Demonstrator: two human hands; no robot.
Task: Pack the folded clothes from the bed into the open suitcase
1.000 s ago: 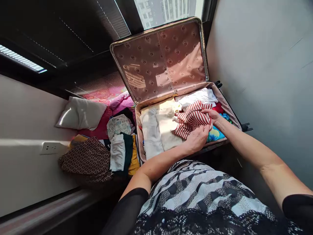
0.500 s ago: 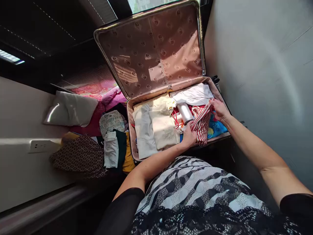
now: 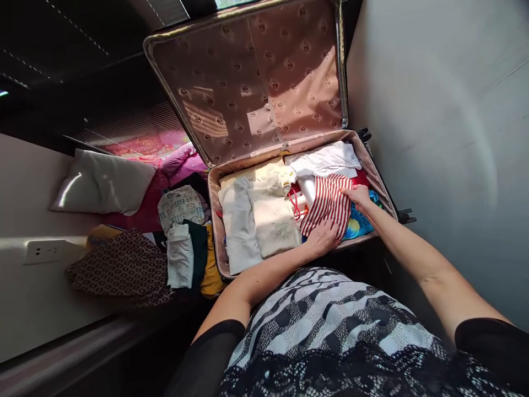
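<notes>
An open suitcase (image 3: 217,242) lies in front of me, its patterned lid (image 3: 264,77) propped upright. A red and white striped garment (image 3: 326,201) lies flat inside, in the right half. My left hand (image 3: 321,238) rests flat on its near edge, fingers spread. My right hand (image 3: 359,197) presses on its right edge, fingers stretched out. Folded cream and white clothes (image 3: 258,218) fill the left half. A white folded garment (image 3: 324,160) lies at the back, and a blue printed cloth (image 3: 359,223) shows under my right wrist.
A stack of folded clothes (image 3: 185,248) sits left of the suitcase on a bed with pink bedding (image 3: 177,160) and a white pillow (image 3: 103,184). A brown patterned fabric (image 3: 119,267) lies beside a wall socket (image 3: 41,251). A grey wall (image 3: 446,121) stands right.
The striped garment was bunched in both hands, then held up by two corners, and now lies spread flat in the suitcase with both hands pressing on it. The view shifted slightly.
</notes>
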